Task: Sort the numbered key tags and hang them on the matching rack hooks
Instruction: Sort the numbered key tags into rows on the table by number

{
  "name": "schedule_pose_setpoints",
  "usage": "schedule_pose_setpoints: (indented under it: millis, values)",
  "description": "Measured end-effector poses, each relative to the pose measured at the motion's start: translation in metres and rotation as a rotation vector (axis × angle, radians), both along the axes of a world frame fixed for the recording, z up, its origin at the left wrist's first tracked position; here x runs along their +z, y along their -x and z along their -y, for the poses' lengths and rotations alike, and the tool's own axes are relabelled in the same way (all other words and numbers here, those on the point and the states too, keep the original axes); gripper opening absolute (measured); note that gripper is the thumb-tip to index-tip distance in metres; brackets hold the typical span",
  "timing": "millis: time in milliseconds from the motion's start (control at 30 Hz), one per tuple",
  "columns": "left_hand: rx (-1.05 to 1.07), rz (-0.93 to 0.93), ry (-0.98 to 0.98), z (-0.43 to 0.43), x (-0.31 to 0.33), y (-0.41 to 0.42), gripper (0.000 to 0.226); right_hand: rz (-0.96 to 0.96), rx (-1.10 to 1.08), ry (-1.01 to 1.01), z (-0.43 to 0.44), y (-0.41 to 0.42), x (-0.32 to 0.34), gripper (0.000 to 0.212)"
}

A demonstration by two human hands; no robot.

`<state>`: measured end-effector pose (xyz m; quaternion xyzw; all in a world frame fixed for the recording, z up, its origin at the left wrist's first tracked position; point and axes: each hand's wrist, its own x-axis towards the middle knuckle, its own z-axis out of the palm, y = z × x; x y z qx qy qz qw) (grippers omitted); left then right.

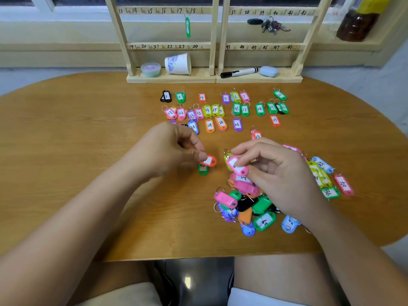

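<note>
Rounded and brown, a wooden desk [88, 151] is stretching across the view, with a person sitting at it and looking down. At its far edge a pale wooden two-panel rack [215, 40] is standing, its rails marked with handwritten numbers. One green plastic key tag [187, 27] is hanging from a hook near 17 and 18. In front of the rack, rows of coloured plastic key tags [220, 109] are lying in number order, from 1 into the twenties. Nearer the person, to the right, a loose pile of unsorted coloured key tags [249, 206] is lying heaped, many of them face down.

The left hand [167, 149] is pinching an orange-red key tag [209, 161] between thumb and fingertips, just above a second green key tag [203, 170] lying on the desk. The right hand [276, 171] is pinching a pink key tag [237, 167] over the pile's far edge, label up.

Sorting appears to be the step in hand, with hanging barely begun. The next move probably calls for reading each held number and laying that tag in its gap in the rows, or starting a new row for higher numbers.

The numbers on both held tags are too blurred to read. The right hand is hiding part of the pile, the left hand is covering the start of the third row, and the frame is cutting off the rack's top.
</note>
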<state>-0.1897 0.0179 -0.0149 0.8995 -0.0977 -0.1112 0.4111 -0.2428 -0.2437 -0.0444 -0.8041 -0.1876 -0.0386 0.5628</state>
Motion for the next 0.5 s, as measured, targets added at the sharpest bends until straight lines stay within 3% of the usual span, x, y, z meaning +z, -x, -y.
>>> schedule_pose_setpoints:
  millis: [233, 500]
  values:
    - [-0.108, -0.067, -0.165, 0.006, 0.002, -0.030, 0.004, 0.146, -0.065, 0.122, 0.002, 0.001, -0.006, 0.030]
    - [-0.204, -0.064, -0.268, 0.006, -0.004, -0.044, 0.008, 0.025, -0.072, 0.086, 0.001, 0.005, -0.004, 0.031]
